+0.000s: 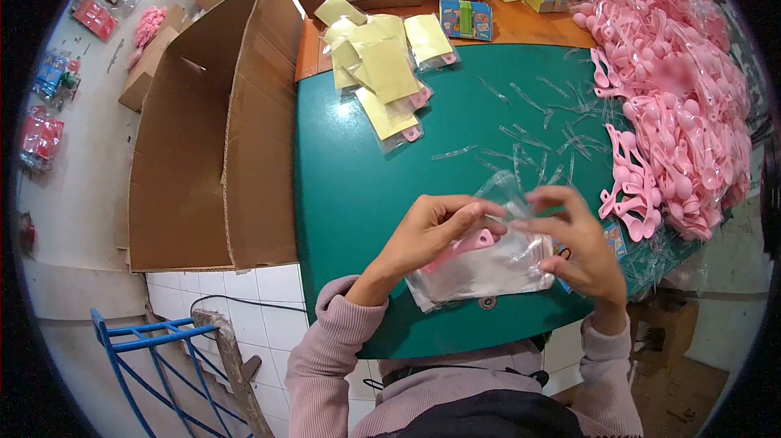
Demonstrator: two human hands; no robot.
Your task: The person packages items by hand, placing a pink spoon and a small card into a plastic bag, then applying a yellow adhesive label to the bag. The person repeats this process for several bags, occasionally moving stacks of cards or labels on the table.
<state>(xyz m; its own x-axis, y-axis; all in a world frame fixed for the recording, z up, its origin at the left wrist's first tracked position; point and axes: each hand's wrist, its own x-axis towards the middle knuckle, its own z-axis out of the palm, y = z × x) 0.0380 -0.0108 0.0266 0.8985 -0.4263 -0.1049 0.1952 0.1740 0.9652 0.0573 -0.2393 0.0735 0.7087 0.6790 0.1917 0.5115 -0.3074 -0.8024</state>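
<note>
Near the front edge of the green table (358,218), my left hand (439,230) pinches the top of a clear plastic bag (503,188). My right hand (578,243) is at the bag's other side, its fingers curled and blurred, so its hold is unclear. Below both hands lies a stack of clear bags (488,275). A pink spoon (464,249) shows beside my left fingers; whether it is inside a bag cannot be told. Partly behind my right hand is a blue printed card (614,239).
A large heap of pink spoons (675,104) covers the right side. Thin plastic strips (521,141) lie mid-table. Bagged yellow cards (382,68) are at the back left, near a blue card bundle (466,20). An open cardboard box (260,137) stands left.
</note>
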